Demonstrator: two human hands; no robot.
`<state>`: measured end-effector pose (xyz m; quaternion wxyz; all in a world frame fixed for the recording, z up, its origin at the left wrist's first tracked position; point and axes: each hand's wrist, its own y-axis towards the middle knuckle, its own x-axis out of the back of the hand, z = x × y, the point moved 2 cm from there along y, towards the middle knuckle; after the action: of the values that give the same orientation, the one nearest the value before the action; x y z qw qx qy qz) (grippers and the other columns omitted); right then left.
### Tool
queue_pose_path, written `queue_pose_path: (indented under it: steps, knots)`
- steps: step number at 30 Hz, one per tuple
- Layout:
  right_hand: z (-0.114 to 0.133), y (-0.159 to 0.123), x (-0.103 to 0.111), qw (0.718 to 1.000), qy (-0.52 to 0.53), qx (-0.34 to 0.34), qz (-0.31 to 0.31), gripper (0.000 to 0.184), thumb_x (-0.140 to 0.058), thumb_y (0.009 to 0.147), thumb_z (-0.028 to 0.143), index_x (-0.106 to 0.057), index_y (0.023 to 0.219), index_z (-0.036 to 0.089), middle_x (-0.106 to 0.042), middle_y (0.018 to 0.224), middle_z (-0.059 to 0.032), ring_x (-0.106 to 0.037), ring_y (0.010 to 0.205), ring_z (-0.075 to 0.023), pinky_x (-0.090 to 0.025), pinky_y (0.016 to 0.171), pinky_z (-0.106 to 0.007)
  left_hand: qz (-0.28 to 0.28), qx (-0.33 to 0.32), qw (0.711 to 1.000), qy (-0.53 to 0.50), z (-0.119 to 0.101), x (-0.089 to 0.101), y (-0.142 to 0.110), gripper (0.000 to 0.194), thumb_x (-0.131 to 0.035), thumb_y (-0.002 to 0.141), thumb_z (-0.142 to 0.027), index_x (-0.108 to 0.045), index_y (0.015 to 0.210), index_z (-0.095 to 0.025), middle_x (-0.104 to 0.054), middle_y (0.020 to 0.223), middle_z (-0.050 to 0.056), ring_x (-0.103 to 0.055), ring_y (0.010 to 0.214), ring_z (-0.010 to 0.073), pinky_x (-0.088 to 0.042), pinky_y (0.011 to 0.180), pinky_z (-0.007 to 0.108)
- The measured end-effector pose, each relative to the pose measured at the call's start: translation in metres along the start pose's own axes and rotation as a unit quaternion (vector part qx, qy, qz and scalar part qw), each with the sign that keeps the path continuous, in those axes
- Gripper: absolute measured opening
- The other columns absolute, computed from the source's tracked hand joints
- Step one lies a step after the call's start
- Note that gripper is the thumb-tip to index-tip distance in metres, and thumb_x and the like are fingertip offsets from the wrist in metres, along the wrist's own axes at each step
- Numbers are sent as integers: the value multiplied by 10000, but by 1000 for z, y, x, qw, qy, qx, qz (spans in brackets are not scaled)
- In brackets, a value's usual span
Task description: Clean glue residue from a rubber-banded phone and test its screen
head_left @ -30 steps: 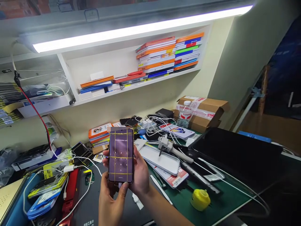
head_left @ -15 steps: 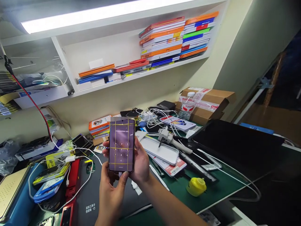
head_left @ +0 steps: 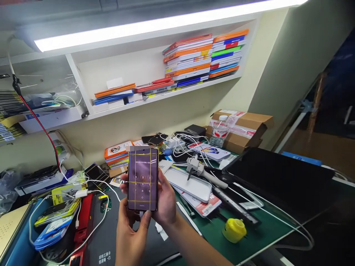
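A smartphone is upright in front of me, its lit screen showing a number keypad crossed by yellow lines. My right hand is closed round it from behind, palm along the right edge, fingertips showing at the left edge. Below it, my left hand pinches a white charging cable plug at the bottom edge of the phone, its thumb lying beside the plug. The left fingers are partly hidden behind the phone. A dark grey work mat lies under both hands.
To the right lie a white tray-like case, a grey clamp and a yellow pot. A water bottle stands by a cardboard box. White cables loop across the left side. A shelf holds stacked boxes.
My view has tilted slightly up, so the shelf and desk items sit lower in the picture. Both hands keep their hold on the phone and plug.
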<state>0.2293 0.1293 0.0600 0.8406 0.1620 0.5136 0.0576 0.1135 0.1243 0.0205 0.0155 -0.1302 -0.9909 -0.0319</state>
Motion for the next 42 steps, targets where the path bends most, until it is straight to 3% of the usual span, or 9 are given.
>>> queue_pose_path:
  steps: [7, 14, 21, 27, 34, 42]
  knots:
    - [0, -1, 0, 999, 13, -14, 32, 676, -611, 911, 738, -767, 1205, 149, -778, 1087, -167, -731, 1098, -336, -612, 952, -503, -6, -14, 1000, -15, -11, -1, -6, 604, -775, 796, -691, -597, 1128, -219, -721, 954, 37, -649, 838, 144, -490, 732, 218]
    - [1, -4, -8, 999, 1, -8, 37, 694, -641, 913, 693, -735, 1293, 120, -728, 1276, -174, -731, 1100, -305, -564, 1041, -434, -8, -20, 1000, -12, -12, -1, -5, 500, -707, 872, -666, -581, 1077, -228, -672, 822, -13, -586, 715, 94, -483, 682, 198]
    - [0, -3, -6, 999, -7, -11, 51, 705, -585, 932, 733, -744, 1285, 143, -732, 1278, -168, -729, 1074, -320, -587, 988, -453, -14, -28, 999, -25, -10, -1, -8, 550, -741, 849, -657, -574, 1152, -230, -737, 998, 37, -655, 831, 127, -477, 692, 206]
    - [-2, -3, -3, 998, -3, -6, 65, 683, -555, 947, 728, -731, 1324, 186, -722, 1296, -158, -720, 1100, -318, -586, 983, -453, -22, -36, 999, -24, -11, -1, -8, 560, -761, 826, -665, -597, 1120, -218, -716, 923, 30, -667, 834, 143, -494, 690, 218]
    - [-2, -2, -3, 998, -22, -2, 61, 715, -517, 944, 737, -729, 1326, 170, -762, 1106, -175, -705, 1130, -360, -602, 946, -518, -24, -25, 999, -30, -12, -2, -7, 592, -782, 803, -666, -597, 1138, -214, -731, 986, 52, -661, 817, 139, -499, 679, 215]
    - [1, -1, -3, 997, -23, 1, 71, 723, -512, 942, 749, -721, 1343, 184, -766, 1092, -169, -704, 1133, -355, -586, 975, -518, -22, -34, 999, -32, -9, -3, -6, 599, -775, 814, -660, -583, 1164, -214, -728, 961, 50, -655, 789, 138, -507, 670, 219]
